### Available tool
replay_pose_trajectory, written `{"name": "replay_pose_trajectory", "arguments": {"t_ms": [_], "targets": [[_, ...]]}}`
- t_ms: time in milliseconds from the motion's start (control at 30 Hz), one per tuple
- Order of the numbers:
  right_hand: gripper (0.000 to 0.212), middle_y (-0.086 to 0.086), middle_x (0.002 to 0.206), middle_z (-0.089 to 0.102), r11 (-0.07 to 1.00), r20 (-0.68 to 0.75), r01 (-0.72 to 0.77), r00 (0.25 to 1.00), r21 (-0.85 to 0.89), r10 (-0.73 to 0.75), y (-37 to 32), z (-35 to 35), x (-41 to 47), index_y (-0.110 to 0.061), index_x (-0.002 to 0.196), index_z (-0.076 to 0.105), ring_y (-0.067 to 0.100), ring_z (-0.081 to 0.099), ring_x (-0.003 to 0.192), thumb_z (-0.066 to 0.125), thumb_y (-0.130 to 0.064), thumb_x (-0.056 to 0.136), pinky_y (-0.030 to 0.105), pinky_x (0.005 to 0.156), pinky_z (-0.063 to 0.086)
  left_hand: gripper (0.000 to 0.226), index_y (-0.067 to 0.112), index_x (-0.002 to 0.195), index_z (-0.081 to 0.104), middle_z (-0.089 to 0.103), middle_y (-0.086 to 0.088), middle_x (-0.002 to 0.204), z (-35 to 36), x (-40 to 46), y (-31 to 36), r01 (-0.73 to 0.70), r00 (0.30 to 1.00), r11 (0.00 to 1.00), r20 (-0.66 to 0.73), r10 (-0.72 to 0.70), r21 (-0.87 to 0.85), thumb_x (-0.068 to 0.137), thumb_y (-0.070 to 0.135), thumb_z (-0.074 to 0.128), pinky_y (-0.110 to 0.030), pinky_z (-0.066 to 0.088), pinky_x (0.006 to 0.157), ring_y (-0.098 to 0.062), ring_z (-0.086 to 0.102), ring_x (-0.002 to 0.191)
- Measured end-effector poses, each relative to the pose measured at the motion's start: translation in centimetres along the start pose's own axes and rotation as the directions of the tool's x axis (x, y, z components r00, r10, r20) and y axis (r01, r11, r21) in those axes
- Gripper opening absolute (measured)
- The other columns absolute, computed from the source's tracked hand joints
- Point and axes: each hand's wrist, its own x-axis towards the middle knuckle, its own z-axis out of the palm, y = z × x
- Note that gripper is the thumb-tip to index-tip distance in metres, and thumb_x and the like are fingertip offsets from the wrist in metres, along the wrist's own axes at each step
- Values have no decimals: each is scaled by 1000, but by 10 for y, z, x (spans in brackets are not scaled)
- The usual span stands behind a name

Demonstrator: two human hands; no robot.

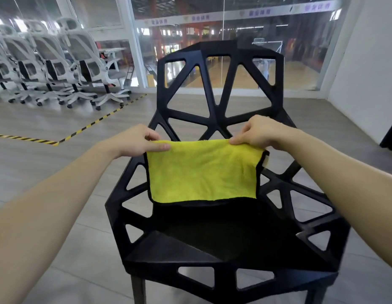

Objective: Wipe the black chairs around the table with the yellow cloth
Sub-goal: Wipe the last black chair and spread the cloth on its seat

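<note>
A black chair (221, 110) with triangular cut-outs in its seat and back stands right in front of me, facing me. A yellow cloth (203, 170) with a dark edge hangs spread out above the seat. My left hand (142, 140) pinches the cloth's top left corner. My right hand (258, 132) pinches its top right corner. The cloth's lower edge hangs just over the dark seat; whether it touches the seat I cannot tell.
Several white office chairs (65, 62) stand in a row at the far left, behind yellow-black floor tape (98, 120). A glass wall (234, 40) runs behind the black chair. A white wall (370, 62) is at the right. Grey floor surrounds the chair.
</note>
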Motion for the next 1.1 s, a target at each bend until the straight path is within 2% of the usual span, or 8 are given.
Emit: {"name": "replay_pose_trajectory", "arguments": {"t_ms": [167,400,533,633,700,767,967,1100], "targets": [[10,15,87,73,617,267,-253,961,745,73,-19,27,2,2,107,68,22,74,60,64,-7,105,31,52,62,40,29,59,72,39,7,51,28,12,33,-72,978,997,-194,71,4,93,48,81,-14,33,43,-7,39,41],[23,21,82,77,187,283,-278,959,942,-3,-39,44,3,10,106,65,32,77,80,42,7,108,38,70,67,48,22,68,67,63,-9,69,43,22,76,-147,989,981,-56,140,-129,87,65,76,-19,42,68,-8,52,66],[29,16,109,77,621,125,-85,992,779,-21,-3,24,11,4,126,64,28,78,96,60,0,98,42,84,67,10,26,102,82,77,-16,102,49,37,75,-141,985,985,-117,129,-99,97,24,73,-41,53,82,-12,61,81],[109,8,154,51,916,-43,106,994,388,-97,30,13,19,-13,161,32,27,56,136,95,-30,74,42,109,50,21,25,102,82,77,-3,92,45,39,101,-128,991,981,-62,120,-143,98,18,63,-41,51,89,-12,63,85],[130,3,168,37,876,193,50,968,480,-161,34,13,22,-20,168,18,30,37,152,100,-36,68,50,120,35,26,25,100,84,76,-7,93,33,39,117,-124,992,981,-31,121,-147,94,15,60,-43,54,91,-14,65,86],[95,0,151,60,811,401,-66,890,581,-215,33,12,30,-19,153,53,30,48,146,98,-34,70,60,118,35,30,27,102,85,76,-18,102,18,44,120,-119,993,975,-41,113,-190,97,10,61,-44,58,88,-19,67,87],[42,9,118,80,446,452,-307,851,841,-267,10,36,29,-15,130,72,30,76,112,80,-32,93,49,98,59,42,18,138,61,79,-17,119,39,76,48,37,974,800,-159,-164,-599,100,20,76,-47,66,81,-27,76,98],[20,20,119,76,459,337,-303,941,835,9,-3,83,37,0,117,72,29,75,96,70,-5,98,42,85,62,52,14,130,58,71,-20,130,88,83,-2,375,921,436,276,-274,-818,93,42,82,-43,65,80,-33,75,109]]}}
